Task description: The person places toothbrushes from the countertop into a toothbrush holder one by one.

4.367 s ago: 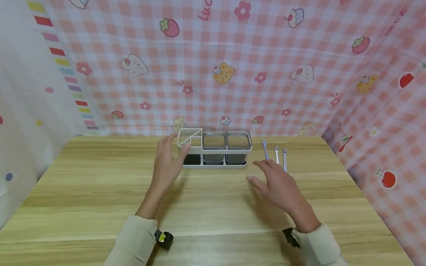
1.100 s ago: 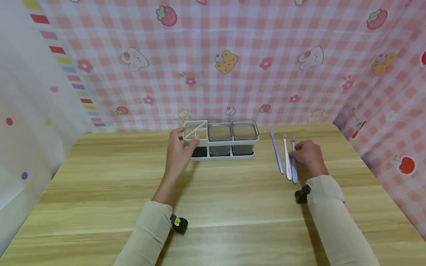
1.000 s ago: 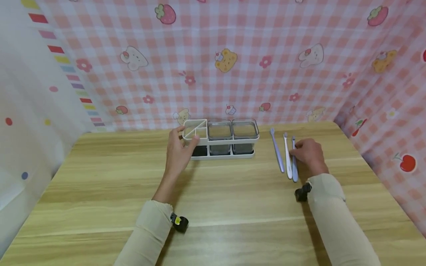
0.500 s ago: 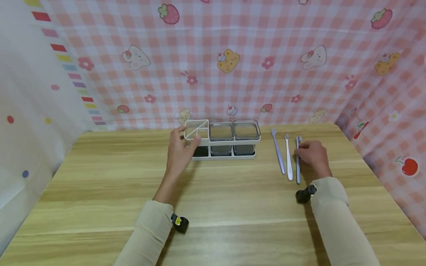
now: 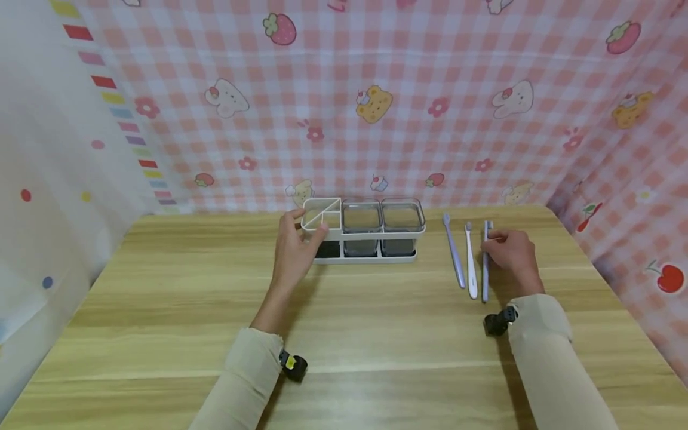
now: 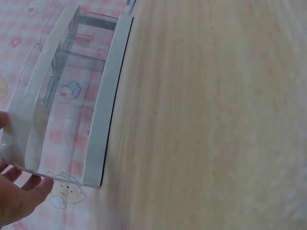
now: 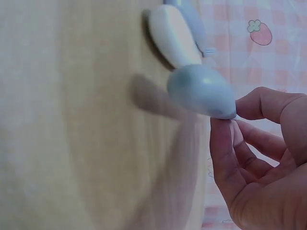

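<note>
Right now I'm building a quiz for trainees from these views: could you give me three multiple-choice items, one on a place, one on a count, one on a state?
1. Where do the toothbrushes lie relative to the white holder?
A. To its right
B. To its left
C. Inside it

2. How many toothbrushes are on the table?
A. Two
B. Three
C. Five

3. What is the right hand doing?
A. Resting flat on bare wood
B. Pinching the rightmost toothbrush
C. Gripping the holder

Answers:
1. A: the head view shows the purple toothbrush and white toothbrush lying right of the holder.
2. B: three handles lie side by side.
3. B: in the right wrist view, thumb and fingers close on the blue handle end, raised over its shadow; the left hand grips the holder's left end.
</note>
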A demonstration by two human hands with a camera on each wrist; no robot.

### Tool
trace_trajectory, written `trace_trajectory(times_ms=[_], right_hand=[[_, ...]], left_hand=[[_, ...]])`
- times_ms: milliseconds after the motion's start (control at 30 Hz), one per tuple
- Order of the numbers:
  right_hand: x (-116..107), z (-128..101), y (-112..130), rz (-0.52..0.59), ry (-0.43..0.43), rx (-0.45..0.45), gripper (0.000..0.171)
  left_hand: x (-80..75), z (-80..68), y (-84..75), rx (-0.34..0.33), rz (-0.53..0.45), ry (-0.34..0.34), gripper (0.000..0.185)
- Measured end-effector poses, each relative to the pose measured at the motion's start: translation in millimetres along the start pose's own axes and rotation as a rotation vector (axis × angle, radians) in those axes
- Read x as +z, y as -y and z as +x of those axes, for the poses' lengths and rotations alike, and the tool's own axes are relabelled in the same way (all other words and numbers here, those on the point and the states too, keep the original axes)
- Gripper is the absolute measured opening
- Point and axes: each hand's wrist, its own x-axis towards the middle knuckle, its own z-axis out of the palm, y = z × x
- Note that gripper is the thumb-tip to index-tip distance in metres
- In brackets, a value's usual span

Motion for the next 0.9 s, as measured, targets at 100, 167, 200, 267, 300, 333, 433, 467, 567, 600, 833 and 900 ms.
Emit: trace_trajectory(times_ms=[100, 167, 200, 267, 300, 333, 433, 467, 567, 600, 833, 900], right_hand=[[0.9, 0.4, 3.7, 0.111, 0.002, 0.046, 0.047], [1.0, 0.5, 6.8, 0.17, -0.006, 0.065, 0.048], [0.8, 0.3, 8.2, 0.191, -0.01, 0.07, 0.048], [0.1, -0.8, 11.4, 0.211, -0.025, 0.069, 0.048], [-0.2, -1.5, 12.8, 0.218, -0.037, 0.07, 0.048], [-0.5, -2.3, 14.2, 0.228, -0.051, 0.071, 0.048], [-2.2, -5.2, 18.2, 0.271, -0.088, 0.078, 0.047], [-3.0, -5.9, 19.7, 0.286, -0.106, 0.078, 0.047], [-5.2, -7.5, 24.7, 0.307, -0.154, 0.071, 0.046], [-5.8, -8.0, 26.9, 0.316, -0.163, 0.065, 0.046], [-7.3, -11.5, 40.5, 0.393, -0.186, 0.036, 0.046], [-7.4, -12.5, 41.9, 0.394, -0.198, 0.042, 0.045]], left_hand=[[-0.5, -0.7, 1.0, 0.003, 0.0, -0.003, 0.063], [-0.7, -0.5, 1.4, 0.004, 0.001, -0.002, 0.063], [-0.7, -0.5, 1.4, 0.004, 0.001, -0.002, 0.063], [-0.8, -0.3, 1.5, 0.004, 0.0, -0.002, 0.063], [-0.7, -0.3, 1.3, 0.005, -0.002, -0.003, 0.063], [-0.6, -0.2, 1.2, 0.005, -0.005, -0.003, 0.063], [0.3, 0.3, 0.7, 0.008, -0.018, 0.001, 0.064], [0.6, 0.6, 0.3, 0.009, -0.022, 0.004, 0.064], [1.4, 1.8, 0.1, 0.003, -0.02, 0.008, 0.064], [1.4, 1.9, -0.1, -0.001, -0.014, 0.007, 0.064], [0.5, 0.2, -0.1, -0.012, -0.005, -0.009, 0.063], [1.2, -0.9, 0.1, -0.012, -0.012, -0.006, 0.062]])
